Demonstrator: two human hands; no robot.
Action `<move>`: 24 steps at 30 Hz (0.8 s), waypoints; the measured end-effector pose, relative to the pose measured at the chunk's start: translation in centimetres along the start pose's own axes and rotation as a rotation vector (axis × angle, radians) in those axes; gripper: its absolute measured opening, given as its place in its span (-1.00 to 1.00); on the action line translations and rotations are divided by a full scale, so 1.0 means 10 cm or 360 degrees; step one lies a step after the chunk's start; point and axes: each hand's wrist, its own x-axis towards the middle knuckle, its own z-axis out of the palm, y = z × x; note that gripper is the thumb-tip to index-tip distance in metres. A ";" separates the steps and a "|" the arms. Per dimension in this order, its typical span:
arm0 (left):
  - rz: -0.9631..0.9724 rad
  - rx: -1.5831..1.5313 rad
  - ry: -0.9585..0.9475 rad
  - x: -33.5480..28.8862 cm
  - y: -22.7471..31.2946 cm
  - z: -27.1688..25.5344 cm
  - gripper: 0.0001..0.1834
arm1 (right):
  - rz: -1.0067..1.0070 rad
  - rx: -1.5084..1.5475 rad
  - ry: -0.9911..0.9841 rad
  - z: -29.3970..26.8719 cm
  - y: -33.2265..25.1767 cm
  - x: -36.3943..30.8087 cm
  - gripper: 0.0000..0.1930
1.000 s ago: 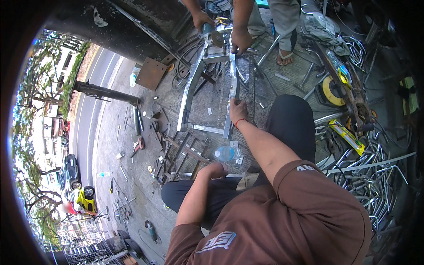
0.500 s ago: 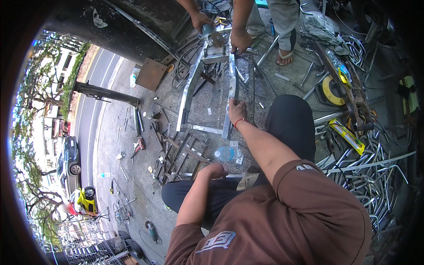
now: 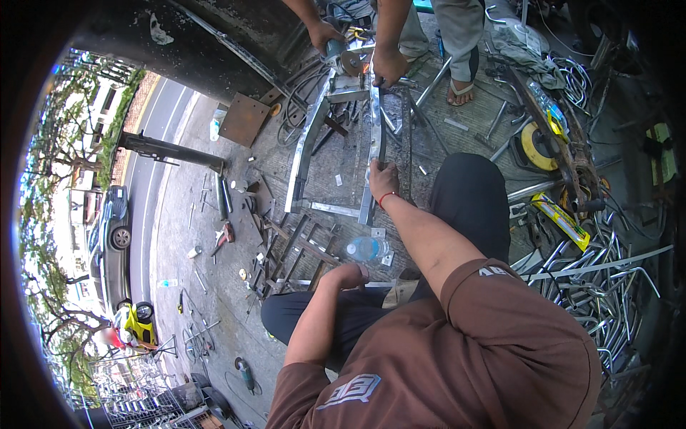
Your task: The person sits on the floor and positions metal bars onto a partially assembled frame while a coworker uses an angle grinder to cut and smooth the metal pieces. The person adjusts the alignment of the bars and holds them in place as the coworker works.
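Observation:
My right hand [image 3: 384, 179], with a red cord on the wrist, is closed on the near part of the right rail of a metal frame [image 3: 299, 161]. That frame lies on the ground, with two long rails joined by crosspieces. Near my bent left knee rests my left hand [image 3: 350, 276]; its fingers are mostly hidden. At the frame's far end a co-worker's hand [image 3: 325, 36] holds an angle grinder [image 3: 349, 63], its disc close to the metal with an orange glow beside it. The co-worker's other hand [image 3: 390, 67] presses on the right rail.
A clear plastic bottle [image 3: 366, 248] lies between my hands and the frame. Rusty welded bars [image 3: 304, 250] lie left of it. Bent metal tubes [image 3: 622, 300] are heaped at right, near a yellow disc-shaped object [image 3: 537, 146]. Another angle grinder [image 3: 245, 373] lies at lower left.
An orange glow now shows at the grinder's disc, and the grinder has shifted slightly. A grey car has moved along the road at left. My hands have stayed in place.

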 end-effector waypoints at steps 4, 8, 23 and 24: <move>-0.0072 -0.0001 -0.0057 0.09 -0.08 0.04 -0.61 | -0.0045 -0.0117 0.0006 0.06 0.05 0.03 -0.42; 0.0013 0.0259 -0.0073 0.15 -0.14 0.07 -0.61 | 0.0024 0.0000 0.0037 0.08 0.07 0.04 -0.43; 0.0039 0.0119 0.0019 0.11 -0.12 0.08 -0.71 | -0.0007 0.0010 0.0074 0.02 -0.02 -0.01 -0.38; 0.0044 0.0142 0.0008 0.11 -0.12 0.07 -0.71 | 0.0005 0.0042 0.0048 0.00 -0.03 -0.02 -0.37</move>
